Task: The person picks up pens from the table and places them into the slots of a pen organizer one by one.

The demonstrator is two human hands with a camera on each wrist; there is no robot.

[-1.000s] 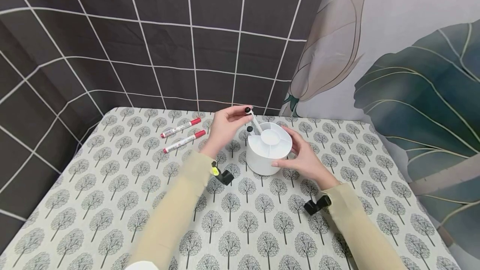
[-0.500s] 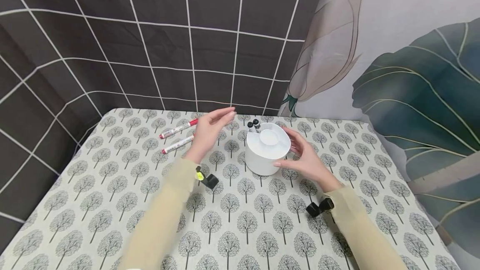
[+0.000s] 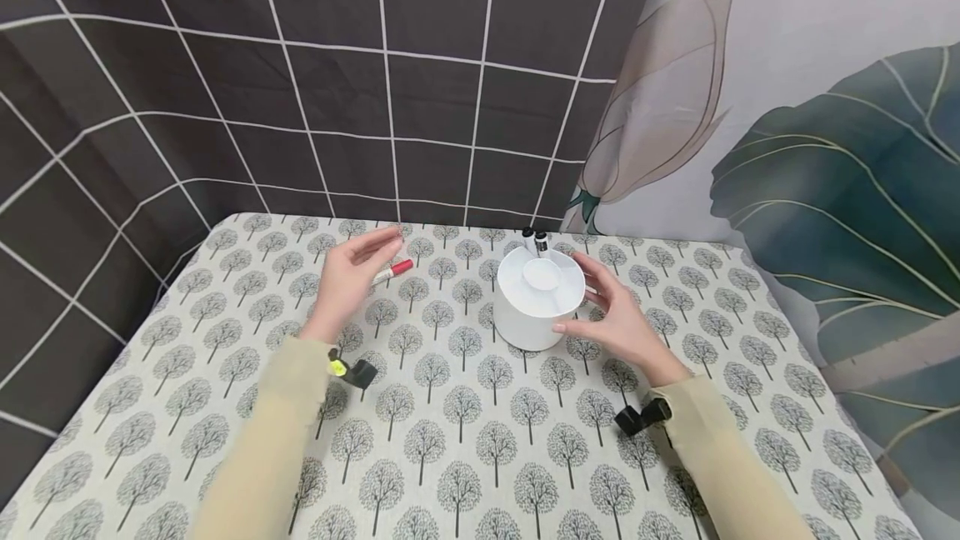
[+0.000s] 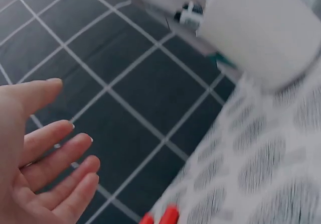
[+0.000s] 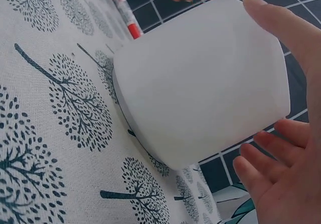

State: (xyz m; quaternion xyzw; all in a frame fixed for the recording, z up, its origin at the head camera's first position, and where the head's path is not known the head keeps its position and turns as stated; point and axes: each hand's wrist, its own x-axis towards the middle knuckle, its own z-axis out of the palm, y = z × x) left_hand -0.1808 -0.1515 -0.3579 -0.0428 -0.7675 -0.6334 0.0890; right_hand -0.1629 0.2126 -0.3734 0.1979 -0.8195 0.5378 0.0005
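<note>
The table (image 3: 465, 415) has open room left of the upright holder (image 3: 525, 321); its far edge is near. The right hand (image 3: 622, 323) grips the holder, fingers wide; the left hand (image 3: 347, 282), loose-fingered and empty, seems poised to take a red marker (image 3: 394, 271) beside it, needing a pinch. Black markers (image 3: 542, 242) stand inside the holder.

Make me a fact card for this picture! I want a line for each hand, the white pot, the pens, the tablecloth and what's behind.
Left hand: left hand holds nothing, beside the red-capped pens
Right hand: right hand has its thumb and fingers around one side of the pot
Pot: white pot, standing on the table
Pens in pot: two black-topped pens
Pens on table: two red-capped pens, one hidden in the head view
Tablecloth: tablecloth, pale with dark trees
Behind: dark backdrop with white lines
</note>
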